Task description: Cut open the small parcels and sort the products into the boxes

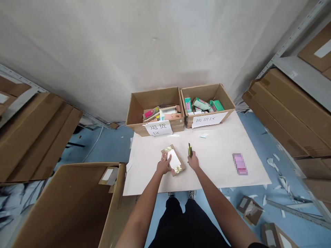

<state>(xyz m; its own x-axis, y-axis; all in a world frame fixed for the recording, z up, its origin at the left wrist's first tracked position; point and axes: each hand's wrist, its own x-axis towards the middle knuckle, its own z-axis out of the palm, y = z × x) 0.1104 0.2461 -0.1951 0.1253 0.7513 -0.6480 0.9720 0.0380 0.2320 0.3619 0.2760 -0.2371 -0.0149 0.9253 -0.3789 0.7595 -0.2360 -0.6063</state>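
A small cardboard box (175,159), with a white label on top and shiny tape across both ends, lies tilted on the white-covered table (217,179). My left hand (164,165) grips it at the left side, fingers along the far left part and thumb over the label. Just right of the box, my right hand (193,161) is closed around a yellow and black utility knife (190,150) that points away from me. Whether its blade is out is too small to tell.
Two open cartons stand at the table's back: the left one (139,130) and the right one (229,117) hold small packages. A pixelated pink item (240,164) lies at the right. A large open carton (116,193) stands front left. Boxed shelves (297,65) flank the table.
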